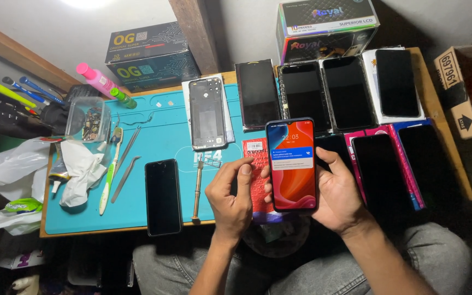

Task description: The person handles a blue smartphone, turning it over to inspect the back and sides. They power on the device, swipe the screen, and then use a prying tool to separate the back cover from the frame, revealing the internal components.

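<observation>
Lit phone [291,164] with the orange screen sits upright in the right hand [338,198], gripped around its edges over the lap, just off the counter [137,218]. Left hand [230,196] is loosely curled, holding nothing, thumb tip touching the phone's left edge. Small screwdriver [197,189] lies nearby on the teal mat [154,136].

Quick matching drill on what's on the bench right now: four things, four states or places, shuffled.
1. lit phone
2. dark phone
3. screwdriver
4. toothbrush

a. face up at the mat's front edge
b. held in the right hand
c. beside the tweezers
d. between the dark phone and the left hand

Pairs: 1-b, 2-a, 3-d, 4-c
</observation>
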